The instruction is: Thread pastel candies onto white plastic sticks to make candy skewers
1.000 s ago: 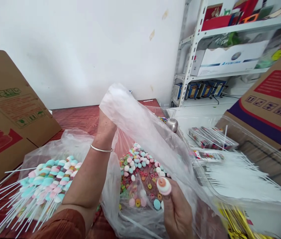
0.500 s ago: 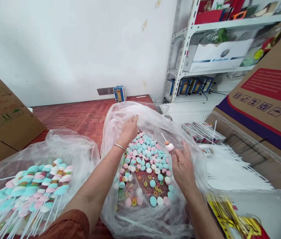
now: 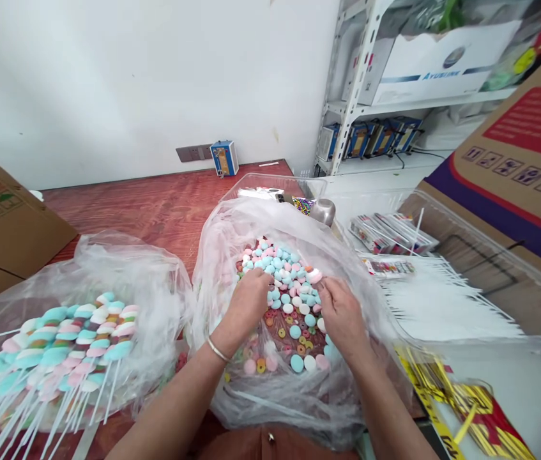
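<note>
A large clear plastic bag lies open on the table, with blue, pink and white marshmallows and small ring-shaped candies inside. My right hand pinches a marshmallow skewer, a pink-and-white marshmallow with an orange piece beside it; its stick is hard to make out here. My left hand, a bangle on its wrist, reaches into the bag over the pile. Its fingers are curled together at the marshmallows, and what they pinch is hidden.
To the left, finished marshmallow skewers lie on another plastic bag. White sticks fill a clear tray at right, near yellow-gold ties. A metal cup stands behind the bag. Cardboard boxes flank both sides.
My left hand has come down from the bag's raised edge to the marshmallow pile. My right hand has moved slightly inward with the skewer, and the view has tilted downward.
</note>
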{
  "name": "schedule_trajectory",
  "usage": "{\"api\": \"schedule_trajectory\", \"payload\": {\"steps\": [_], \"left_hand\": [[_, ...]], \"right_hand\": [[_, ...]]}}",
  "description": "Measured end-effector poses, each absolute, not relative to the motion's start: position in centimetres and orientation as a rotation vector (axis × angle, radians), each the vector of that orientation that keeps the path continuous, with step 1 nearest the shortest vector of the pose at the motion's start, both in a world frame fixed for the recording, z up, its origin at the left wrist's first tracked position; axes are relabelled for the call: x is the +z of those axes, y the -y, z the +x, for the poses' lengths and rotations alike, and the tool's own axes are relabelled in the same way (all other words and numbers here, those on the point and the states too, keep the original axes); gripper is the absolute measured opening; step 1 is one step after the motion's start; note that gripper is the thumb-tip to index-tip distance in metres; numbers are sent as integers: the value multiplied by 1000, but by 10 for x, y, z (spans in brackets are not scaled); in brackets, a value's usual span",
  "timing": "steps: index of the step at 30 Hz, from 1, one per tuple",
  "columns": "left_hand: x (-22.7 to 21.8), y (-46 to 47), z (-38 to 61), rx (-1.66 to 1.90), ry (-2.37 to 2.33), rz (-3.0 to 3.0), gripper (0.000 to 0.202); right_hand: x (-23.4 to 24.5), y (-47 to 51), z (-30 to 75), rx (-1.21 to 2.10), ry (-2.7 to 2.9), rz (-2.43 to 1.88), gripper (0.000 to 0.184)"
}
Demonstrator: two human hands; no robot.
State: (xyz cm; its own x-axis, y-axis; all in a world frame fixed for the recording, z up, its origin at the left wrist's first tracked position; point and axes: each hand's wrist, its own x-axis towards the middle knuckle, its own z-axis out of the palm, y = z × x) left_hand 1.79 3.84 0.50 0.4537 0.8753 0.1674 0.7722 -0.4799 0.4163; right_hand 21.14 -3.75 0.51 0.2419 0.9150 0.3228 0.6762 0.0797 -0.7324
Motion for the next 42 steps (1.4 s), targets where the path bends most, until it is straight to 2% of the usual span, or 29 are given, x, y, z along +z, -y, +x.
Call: {"api": "schedule_trajectory", "payload": {"steps": [5,9,12,16,21,25,28,32,42], "left_hand": [[-31,-18,11,636,-1278,2399,19],[-29,-17,14,788,-1260,2217,23],[-16,-12,15,906,-1203,1745,28],[-4,-2,14,847,-997,983,27],[-7,8,8,845,-886,578,29],[-13,9,1,866,-1040,771,28],[-16,12,-3,840,-1178,1240,22],[-21,20,-1,773,-1130,1787,15],[-30,3,38,848,-1183,2161,24]], "right_hand": [[-3,79,191,515,1550,-1691,34],[-15,97,181,594,1561,-1775,35],[-18,106,177,641,1550,-1829,34],[-18,115,172,599,1576,-1874,33],[-24,119,168,541,1604,-1884,34],[-24,122,175,497,1556,-1930,35],[-23,124,182,432,1506,-1997,37],[-26,127,187,453,1476,-2040,38],[-32,128,187,479,1437,-2037,37]]}}
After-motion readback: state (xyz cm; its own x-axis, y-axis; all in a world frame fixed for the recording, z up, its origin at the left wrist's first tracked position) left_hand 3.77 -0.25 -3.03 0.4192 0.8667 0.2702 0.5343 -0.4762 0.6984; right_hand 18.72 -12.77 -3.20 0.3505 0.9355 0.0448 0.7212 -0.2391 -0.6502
